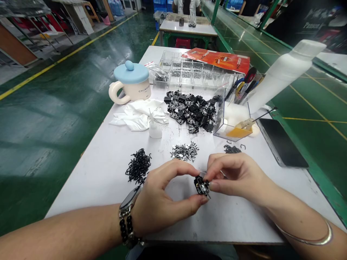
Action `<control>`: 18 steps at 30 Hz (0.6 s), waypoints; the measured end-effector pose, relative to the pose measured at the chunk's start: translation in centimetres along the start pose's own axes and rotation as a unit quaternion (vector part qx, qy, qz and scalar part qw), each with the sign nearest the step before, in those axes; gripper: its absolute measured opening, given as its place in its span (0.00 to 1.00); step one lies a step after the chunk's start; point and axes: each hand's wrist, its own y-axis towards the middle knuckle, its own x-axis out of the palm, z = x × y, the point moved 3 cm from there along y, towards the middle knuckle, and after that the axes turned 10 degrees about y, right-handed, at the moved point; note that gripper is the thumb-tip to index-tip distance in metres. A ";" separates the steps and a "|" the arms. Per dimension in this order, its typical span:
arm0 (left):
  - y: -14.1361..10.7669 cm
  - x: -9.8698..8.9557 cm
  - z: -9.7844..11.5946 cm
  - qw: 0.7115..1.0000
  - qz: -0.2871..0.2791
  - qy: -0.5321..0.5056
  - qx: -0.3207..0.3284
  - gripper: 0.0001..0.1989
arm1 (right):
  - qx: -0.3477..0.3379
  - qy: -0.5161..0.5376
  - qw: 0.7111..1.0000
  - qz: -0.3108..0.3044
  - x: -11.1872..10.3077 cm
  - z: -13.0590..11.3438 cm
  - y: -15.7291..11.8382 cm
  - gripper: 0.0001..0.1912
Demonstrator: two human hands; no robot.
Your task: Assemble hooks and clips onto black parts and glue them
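My left hand [162,202] grips a small black and metal part [201,185] between thumb and forefinger, above the white table. On the part's right side, the thumb and forefinger of my right hand [233,175] are pinched together at its edge; whatever they hold is too small to make out. Beyond my hands lie a pile of small silver pieces [185,151], a heap of black curved pieces [138,166] at the left and a smaller dark pile [232,149] at the right. Farther back is a large heap of black parts [192,109].
A lidded mug [135,86], white cloth [138,113] and small bottle [155,130] stand or lie back left. At the right are a clear tool box [231,121], a tall white bottle [287,74] and a phone [283,142]. Divided trays [189,74] sit behind.
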 end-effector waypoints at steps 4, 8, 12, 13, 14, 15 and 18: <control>0.0 0.0 -0.1 1.000 -0.007 -0.001 -0.009 0.17 | 0.020 0.033 0.999 -0.009 -0.1 0.3 0.1 0.06; -0.1 0.1 -0.3 1.000 -0.015 -0.003 -0.012 0.17 | 0.020 0.045 0.999 -0.014 -0.2 0.4 0.0 0.06; -0.1 0.1 -0.5 1.000 -0.016 -0.001 -0.012 0.18 | 0.019 0.056 0.998 -0.015 -0.2 0.3 0.1 0.06; -0.1 0.1 -0.5 1.000 -0.017 -0.002 -0.015 0.18 | 0.021 0.056 0.998 -0.015 -0.2 0.3 0.2 0.06; -0.1 0.2 -0.5 1.000 -0.019 -0.002 -0.018 0.18 | 0.024 0.055 0.998 -0.014 -0.2 0.4 0.2 0.07; -0.1 0.2 -0.6 1.000 -0.021 -0.002 -0.020 0.18 | 0.028 0.054 0.998 -0.014 -0.2 0.5 0.2 0.07; -0.2 0.2 -0.7 0.999 -0.022 0.002 -0.026 0.18 | 0.043 0.050 0.998 -0.015 -0.3 0.8 0.2 0.06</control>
